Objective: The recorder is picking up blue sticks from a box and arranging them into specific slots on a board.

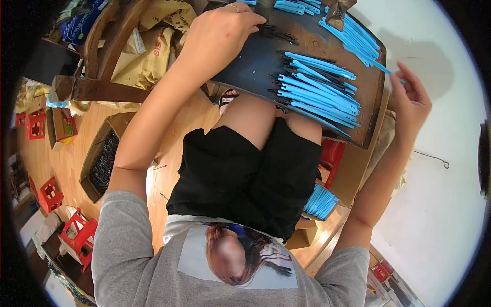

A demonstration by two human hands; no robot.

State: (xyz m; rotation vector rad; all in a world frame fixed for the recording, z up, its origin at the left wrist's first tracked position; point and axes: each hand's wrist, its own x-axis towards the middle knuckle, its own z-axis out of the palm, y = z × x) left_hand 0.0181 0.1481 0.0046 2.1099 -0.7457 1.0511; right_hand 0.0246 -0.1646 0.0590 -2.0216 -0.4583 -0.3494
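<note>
My left hand [221, 33] is over the far left of the dark work table [253, 64], its fingers pinched together. Whatever they hold is hidden; small black pieces [279, 35] lie just beside the fingertips. My right hand [411, 100] is past the table's right edge, fingers curled around the end of a slim light-blue plastic strip [379, 66]. That strip reaches back toward a fanned pile of similar blue strips [353, 38]. Nearer me, a bundle of blue strips [319, 94] with holes at their ends lies on the table, mixed with black ones.
A metal machine part [336, 14] stands at the table's far side. A wooden chair frame [110, 91] and yellow sacks [148, 56] are at the left. A box of black pieces [105, 161] and red stools [79, 235] are on the floor. A white wall [440, 169] rises at right.
</note>
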